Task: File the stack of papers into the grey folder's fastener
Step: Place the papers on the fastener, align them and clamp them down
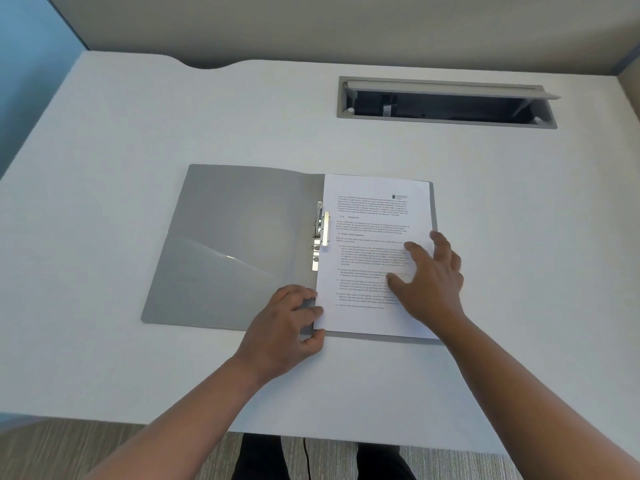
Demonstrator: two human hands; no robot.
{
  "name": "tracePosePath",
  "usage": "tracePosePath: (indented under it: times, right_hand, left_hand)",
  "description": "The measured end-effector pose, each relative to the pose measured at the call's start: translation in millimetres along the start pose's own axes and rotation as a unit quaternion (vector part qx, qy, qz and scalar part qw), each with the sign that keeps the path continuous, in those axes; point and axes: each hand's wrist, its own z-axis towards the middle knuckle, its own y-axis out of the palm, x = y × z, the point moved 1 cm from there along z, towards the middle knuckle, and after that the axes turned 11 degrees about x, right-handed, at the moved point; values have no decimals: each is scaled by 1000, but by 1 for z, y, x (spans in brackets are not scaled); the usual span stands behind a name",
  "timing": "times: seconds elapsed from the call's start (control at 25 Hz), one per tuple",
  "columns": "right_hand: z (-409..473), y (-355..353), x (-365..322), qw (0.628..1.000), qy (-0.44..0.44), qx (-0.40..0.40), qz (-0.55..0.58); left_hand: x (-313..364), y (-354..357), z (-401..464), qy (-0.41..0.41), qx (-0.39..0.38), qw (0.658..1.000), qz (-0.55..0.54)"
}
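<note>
A grey folder (228, 251) lies open and flat on the white desk. A stack of printed papers (374, 223) rests on its right half, the left edge next to the metal fastener (320, 235) at the spine. My left hand (287, 327) pinches the stack's lower left corner near the spine. My right hand (433, 278) lies flat on the lower right of the top sheet, fingers spread. The fastener's clamp bar overlaps the paper's left edge; whether the prongs pass through the sheets cannot be seen.
The white desk (138, 133) extends around the folder. An open cable hatch (446, 103) is sunk into the desk at the back right. A beige partition wall stands behind. The desk's near edge runs close to my body, with floor below.
</note>
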Motion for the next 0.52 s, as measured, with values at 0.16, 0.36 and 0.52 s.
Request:
tracePosePath:
  times: [0.16,0.36,0.52]
  right_hand:
    - [3,15,-31,987,-153,-12,-40]
    - [10,40,-42,978,-189,-49,-80]
    - [5,49,-37,974,-198,-19,-106]
  left_hand:
    - [-1,1,0,6,5,1000,4]
    - [-1,2,1,7,6,1000,12]
    - [3,-4,4,0,-21,1000,10]
